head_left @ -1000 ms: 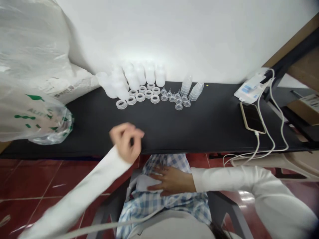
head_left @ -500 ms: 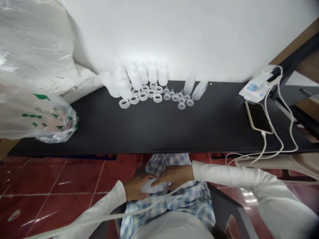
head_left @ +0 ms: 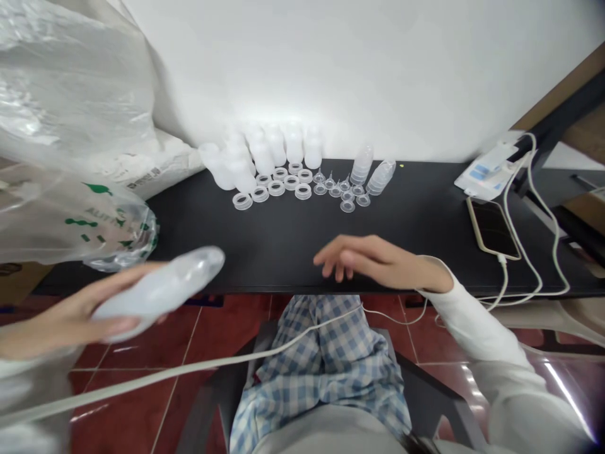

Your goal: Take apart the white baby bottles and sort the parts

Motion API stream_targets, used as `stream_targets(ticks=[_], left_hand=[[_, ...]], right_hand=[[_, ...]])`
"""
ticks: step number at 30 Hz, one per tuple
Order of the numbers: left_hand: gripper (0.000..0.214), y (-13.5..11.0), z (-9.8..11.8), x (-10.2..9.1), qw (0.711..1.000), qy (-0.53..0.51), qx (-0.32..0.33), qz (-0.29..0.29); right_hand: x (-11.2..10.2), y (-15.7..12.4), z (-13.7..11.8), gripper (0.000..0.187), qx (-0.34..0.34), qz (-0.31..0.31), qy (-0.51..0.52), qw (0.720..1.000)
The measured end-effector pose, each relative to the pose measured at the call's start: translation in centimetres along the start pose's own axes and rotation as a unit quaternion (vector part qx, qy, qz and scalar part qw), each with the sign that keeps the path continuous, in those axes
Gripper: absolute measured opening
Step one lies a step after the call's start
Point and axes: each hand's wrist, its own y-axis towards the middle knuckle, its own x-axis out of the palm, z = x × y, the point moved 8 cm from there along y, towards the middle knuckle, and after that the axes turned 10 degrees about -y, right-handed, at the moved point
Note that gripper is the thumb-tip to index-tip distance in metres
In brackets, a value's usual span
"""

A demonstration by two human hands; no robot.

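Observation:
At the lower left, my left hand (head_left: 94,309) grips a whitish baby bottle (head_left: 155,293) with a clear domed cap, tilted up to the right. Above the front of the black table (head_left: 265,246), my right hand (head_left: 363,258) holds nothing, its fingers stretched to the left and slightly bent. Toward the back stand several white bottles (head_left: 262,154). In front of them lie several screw rings (head_left: 276,188). To their right are several clear nipples (head_left: 347,195) and two stacks of clear caps (head_left: 380,176).
A big plastic bag (head_left: 113,221) with green print takes up the table's left end. On the right lie a phone (head_left: 494,228) on a charging cable and a white power strip (head_left: 486,170). A pale cable (head_left: 265,353) crosses over my lap.
Both hands have parted from my lap. My left hand has moved left and up with the bottle; my right hand has let go and risen over the table edge.

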Motion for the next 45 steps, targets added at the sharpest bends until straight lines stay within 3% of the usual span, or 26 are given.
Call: stream_targets(ticks=[1, 3, 6, 9, 12, 16, 20, 22, 25, 28, 31, 36, 41, 45], left_hand=[[0.053, 1.7, 1.8, 1.1, 1.0, 0.002, 0.023, 0.0], [0.063, 5.3, 5.9, 3.8, 0.993, 0.007, 0.097, 0.063], [0.056, 10.1, 11.1, 10.0, 0.965, 0.125, 0.21, 0.1], [0.047, 13.9, 13.7, 14.8, 0.932, 0.176, 0.297, 0.114], [0.052, 17.1, 14.7, 16.7, 0.917, 0.129, 0.355, 0.129], [0.059, 19.9, 15.1, 18.1, 0.922, -0.012, 0.375, 0.092], [0.053, 21.3, 13.9, 18.5, 0.929, -0.238, 0.258, 0.113], [0.043, 21.8, 12.3, 18.9, 0.905, -0.368, 0.163, 0.136], [0.041, 22.7, 9.9, 19.9, 0.854, -0.503, 0.041, 0.124], [0.044, 23.5, 8.2, 19.8, 0.821, -0.562, -0.023, 0.1], [0.043, 23.8, 7.2, 18.2, 0.797, -0.589, -0.042, 0.123], [0.044, 23.7, 7.6, 17.1, 0.777, -0.617, -0.024, 0.124], [0.049, 23.6, 8.0, 17.5, 0.757, -0.642, -0.024, 0.12], [0.049, 23.4, 7.9, 16.9, 0.738, -0.658, -0.007, 0.148]], right_hand=[[-1.5, 0.7, 0.4, 0.05, -0.002, 0.076, -0.02, 0.997], [-3.9, 2.5, 2.0, 0.058, -0.001, 0.197, -0.043, 0.979], [-6.3, 5.4, 5.2, 0.068, 0.022, 0.304, -0.063, 0.95], [-8.8, 7.0, 7.3, 0.071, 0.043, 0.375, -0.132, 0.917], [-11.4, 6.5, 8.8, 0.068, 0.062, 0.436, -0.192, 0.877], [-14.0, 4.4, 11.3, 0.069, 0.085, 0.507, -0.185, 0.837], [-14.3, 3.3, 11.3, 0.071, 0.081, 0.516, -0.263, 0.811], [-13.6, 3.3, 10.3, 0.071, 0.054, 0.493, -0.327, 0.805], [-12.2, 4.0, 8.5, 0.066, -0.02, 0.412, -0.429, 0.804], [-11.5, 4.4, 7.9, 0.06, -0.065, 0.354, -0.492, 0.793], [-12.1, 4.1, 8.3, 0.042, -0.06, 0.354, -0.521, 0.774], [-15.3, 1.5, 8.6, 0.034, -0.023, 0.444, -0.521, 0.729], [-19.8, -4.1, 8.7, 0.053, 0.0, 0.601, -0.471, 0.646], [-22.0, -6.1, 10.4, 0.057, 0.036, 0.638, -0.42, 0.645]])
